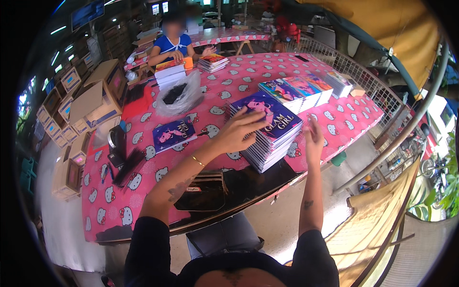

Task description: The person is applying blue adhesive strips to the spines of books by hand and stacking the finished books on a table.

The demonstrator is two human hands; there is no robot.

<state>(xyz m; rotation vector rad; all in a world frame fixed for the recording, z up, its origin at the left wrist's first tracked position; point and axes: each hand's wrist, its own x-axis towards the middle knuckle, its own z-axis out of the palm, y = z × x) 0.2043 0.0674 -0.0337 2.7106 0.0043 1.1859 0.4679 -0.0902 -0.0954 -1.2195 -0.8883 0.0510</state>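
A tall stack of spiral-bound notebooks [275, 138] with purple illustrated covers stands near the table's front edge, right of the middle. My left hand [241, 130] lies over the stack's left side, its fingers spread across the top cover. Beside the right side of the stack is my right hand [313, 137], fingers raised and apart, with nothing seen in it. Whether its fingertips touch the pages I cannot tell. One purple notebook [174, 134] lies flat on the table to the left of my left forearm.
More notebook stacks [299, 91] stand behind mine. Across the pink patterned table [248, 76], a person in blue [173, 48] handles another stack [169, 74]. A clear plastic bag [179, 98] holds black items. Cardboard boxes [98, 103] fill the left; a black pouch [200, 191] lies near me.
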